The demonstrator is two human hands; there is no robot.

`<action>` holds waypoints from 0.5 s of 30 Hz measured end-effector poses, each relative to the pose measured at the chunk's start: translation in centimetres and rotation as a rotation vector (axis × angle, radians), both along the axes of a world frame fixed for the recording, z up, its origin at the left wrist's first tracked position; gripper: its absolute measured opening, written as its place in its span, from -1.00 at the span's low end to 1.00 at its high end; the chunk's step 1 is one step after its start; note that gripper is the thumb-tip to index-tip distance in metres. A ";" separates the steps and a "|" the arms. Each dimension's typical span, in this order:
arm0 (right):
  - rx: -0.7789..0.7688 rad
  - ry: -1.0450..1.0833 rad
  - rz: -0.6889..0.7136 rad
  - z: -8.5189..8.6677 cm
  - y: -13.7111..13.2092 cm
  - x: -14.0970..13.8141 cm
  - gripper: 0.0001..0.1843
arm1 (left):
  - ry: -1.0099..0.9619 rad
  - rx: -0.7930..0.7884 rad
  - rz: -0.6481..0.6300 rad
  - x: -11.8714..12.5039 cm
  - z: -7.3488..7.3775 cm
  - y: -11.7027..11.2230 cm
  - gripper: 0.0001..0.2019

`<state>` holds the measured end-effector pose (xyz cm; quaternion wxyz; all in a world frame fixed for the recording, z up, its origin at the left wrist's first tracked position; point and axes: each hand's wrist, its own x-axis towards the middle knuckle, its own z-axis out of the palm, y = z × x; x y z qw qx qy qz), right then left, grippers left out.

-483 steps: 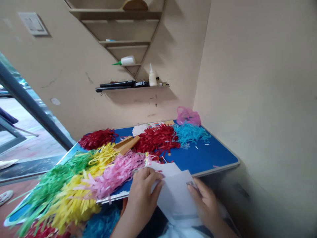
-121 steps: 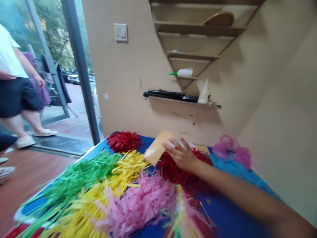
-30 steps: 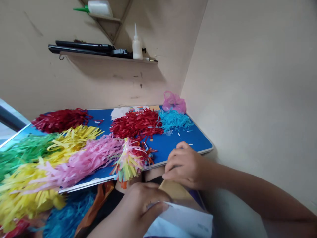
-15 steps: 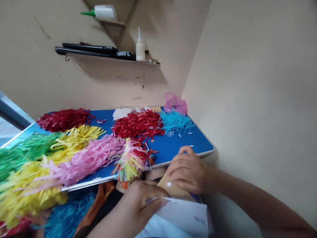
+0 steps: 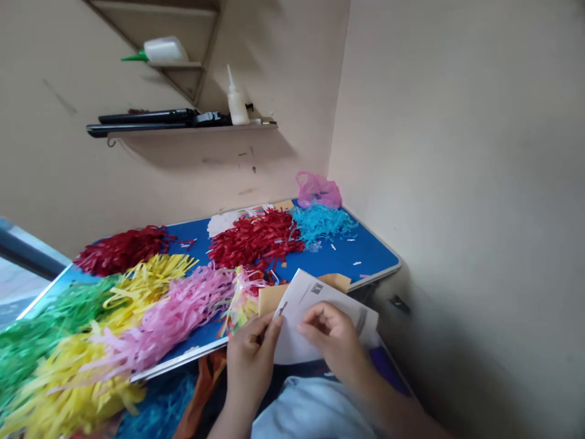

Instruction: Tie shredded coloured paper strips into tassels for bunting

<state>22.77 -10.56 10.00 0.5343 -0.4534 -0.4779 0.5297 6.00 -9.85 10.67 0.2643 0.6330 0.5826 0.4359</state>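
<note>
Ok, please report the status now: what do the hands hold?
Left hand gripping white paper sheet, right hand on its face. Tan card behind the sheet. Multicoloured paper tassel just beyond left hand.

Glue bottle (image 5: pixel 237 105) on wall shelf (image 5: pixel 192 129), eleven o'clock
Pink plastic bag (image 5: pixel 318 190) beside cyan paper shreds (image 5: pixel 322 224), one o'clock, on blue tabletop (image 5: pixel 365 259).

**Left hand (image 5: pixel 250 360) and right hand (image 5: pixel 331 338) hold a white printed sheet (image 5: pixel 326 314)**

A tan card (image 5: pixel 269 299) sticks out behind the sheet, just beyond both hands. Ahead of the left hand, a multicoloured paper tassel (image 5: pixel 240 305) touches long pink paper shreds (image 5: pixel 169 323). Farther ahead, red paper shreds (image 5: pixel 253 239) and cyan paper shreds (image 5: pixel 320 222) lie on the blue table (image 5: pixel 365 268).
</note>
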 end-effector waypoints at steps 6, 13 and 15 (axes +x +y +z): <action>-0.021 -0.043 -0.011 -0.5 1.9 -0.9 -0.78 | -0.078 -0.016 0.025 0.5 -0.3 0.1 -0.66; -0.030 -0.103 -0.026 -0.3 2.1 -1.1 -0.78 | -0.103 0.011 0.059 0.3 -0.5 -0.2 -0.67; 0.002 -0.136 -0.051 -0.5 2.1 -1.5 -0.79 | -0.094 0.017 0.069 0.2 -0.5 -0.2 -0.67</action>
